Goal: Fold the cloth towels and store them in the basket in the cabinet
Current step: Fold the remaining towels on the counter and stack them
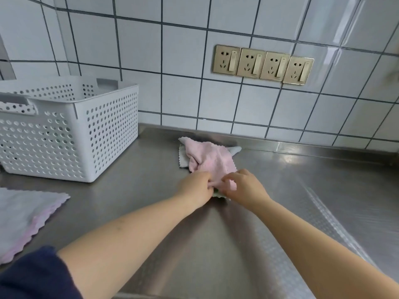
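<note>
A row of four brass-coloured sockets was set in the white tiled wall behind the steel counter. Nothing lay between the person's arms and the crumpled towels. At the left stood a white perforated basket, well apart from the hands; what its inside held could not be told from that angle. Just in front of it, at the counter's left edge, lay a flat stack of folded towels, grey on top with a pink scalloped edge showing beneath.

The pink towel lay rumpled near the wall, on top of a grey towel whose corners stuck out at both sides. The left hand and the right hand were both curled on the pink towel's near edge, pinching it. A sliver of greenish cloth showed under the hands.
</note>
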{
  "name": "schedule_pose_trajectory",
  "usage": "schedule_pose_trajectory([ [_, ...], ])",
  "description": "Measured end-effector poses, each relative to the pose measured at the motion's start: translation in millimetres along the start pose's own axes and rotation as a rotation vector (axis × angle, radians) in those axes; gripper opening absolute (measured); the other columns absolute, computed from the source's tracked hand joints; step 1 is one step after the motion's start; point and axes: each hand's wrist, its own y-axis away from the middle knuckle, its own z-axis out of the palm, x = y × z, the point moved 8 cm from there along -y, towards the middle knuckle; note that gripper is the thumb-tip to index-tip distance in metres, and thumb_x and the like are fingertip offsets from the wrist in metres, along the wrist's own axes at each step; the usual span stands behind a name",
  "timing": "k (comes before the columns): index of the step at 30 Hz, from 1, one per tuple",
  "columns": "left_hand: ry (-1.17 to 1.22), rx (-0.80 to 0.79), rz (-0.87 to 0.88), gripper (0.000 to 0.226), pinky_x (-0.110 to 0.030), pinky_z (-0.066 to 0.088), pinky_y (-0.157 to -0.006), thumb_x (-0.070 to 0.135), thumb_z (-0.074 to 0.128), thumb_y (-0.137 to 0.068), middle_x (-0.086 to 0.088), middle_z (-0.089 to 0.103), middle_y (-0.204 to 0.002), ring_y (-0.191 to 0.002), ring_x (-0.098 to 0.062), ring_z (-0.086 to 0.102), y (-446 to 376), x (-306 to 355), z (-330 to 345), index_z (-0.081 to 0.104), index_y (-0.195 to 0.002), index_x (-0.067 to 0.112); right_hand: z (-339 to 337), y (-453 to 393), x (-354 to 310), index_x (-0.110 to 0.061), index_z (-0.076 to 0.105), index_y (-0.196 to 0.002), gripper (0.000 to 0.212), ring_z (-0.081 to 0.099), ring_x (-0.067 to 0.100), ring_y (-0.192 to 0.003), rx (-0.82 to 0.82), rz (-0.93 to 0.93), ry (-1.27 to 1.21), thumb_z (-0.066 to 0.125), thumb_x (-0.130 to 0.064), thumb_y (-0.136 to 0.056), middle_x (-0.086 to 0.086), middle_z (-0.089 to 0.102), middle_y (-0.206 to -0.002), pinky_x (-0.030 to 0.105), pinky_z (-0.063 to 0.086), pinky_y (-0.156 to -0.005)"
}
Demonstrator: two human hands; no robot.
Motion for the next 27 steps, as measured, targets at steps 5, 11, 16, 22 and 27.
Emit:
schedule_pose_trajectory([
  [5,0.042,0.116,-0.006,0.014,-0.03,0.039,-0.06,0.018,0.044,-0.087,0.002,0.051,-0.075,-0.072,-0.026,0.052,-6,-1,-27,0.047,-0.074,0.022,-10,-5,-7,-0.022,0.062,-0.098,0.02,0.059,0.021,-0.089,0.111,0.065,0.036,0.049,-0.035,-0.091,0.001,0.059,-0.102,0.031,0.049,-0.073],
  [11,0.069,0.251,0.03,0.013,-0.031,0.045,-0.067,0.013,0.048,-0.085,0.002,0.057,-0.097,-0.084,-0.021,0.057,-26,6,-95,0.056,-0.086,0.023,-54,-19,-46,-0.016,0.045,-0.1,0.013,0.056,0.029,-0.078,0.265,0.093,-0.221,0.034,-0.019,-0.095,0.008,0.061,-0.086,0.031,0.038,-0.057],
  [16,0.1,0.353,0.062,0.021,-0.031,0.045,-0.079,0.018,0.052,-0.089,-0.003,0.064,-0.108,-0.1,-0.024,0.058,-32,5,-159,0.064,-0.107,0.018,-104,-25,-75,-0.014,0.046,-0.113,0.022,0.049,0.02,-0.07,0.396,0.037,-0.437,0.032,-0.013,-0.096,0.006,0.058,-0.091,0.03,0.035,-0.058],
  [22,0.002,0.419,0.088,0.012,-0.034,0.049,-0.078,0.026,0.058,-0.088,-0.002,0.068,-0.1,-0.094,-0.026,0.061,-28,-14,-219,0.067,-0.094,0.021,-135,-19,-114,-0.019,0.048,-0.119,0.033,0.058,0.027,-0.089,0.315,-0.296,0.2,0.05,-0.04,-0.093,0.002,0.061,-0.098,0.035,0.046,-0.07],
  [27,-0.09,0.401,0.105,0.016,-0.031,0.047,-0.077,0.029,0.063,-0.087,0.0,0.068,-0.102,-0.094,-0.022,0.06,-20,-29,-255,0.07,-0.097,0.018,-161,-32,-99,-0.017,0.06,-0.079,0.012,0.051,0.023,-0.073,0.277,-0.211,0.142,0.057,-0.022,-0.089,0.001,0.058,-0.073,0.029,0.035,-0.055],
])
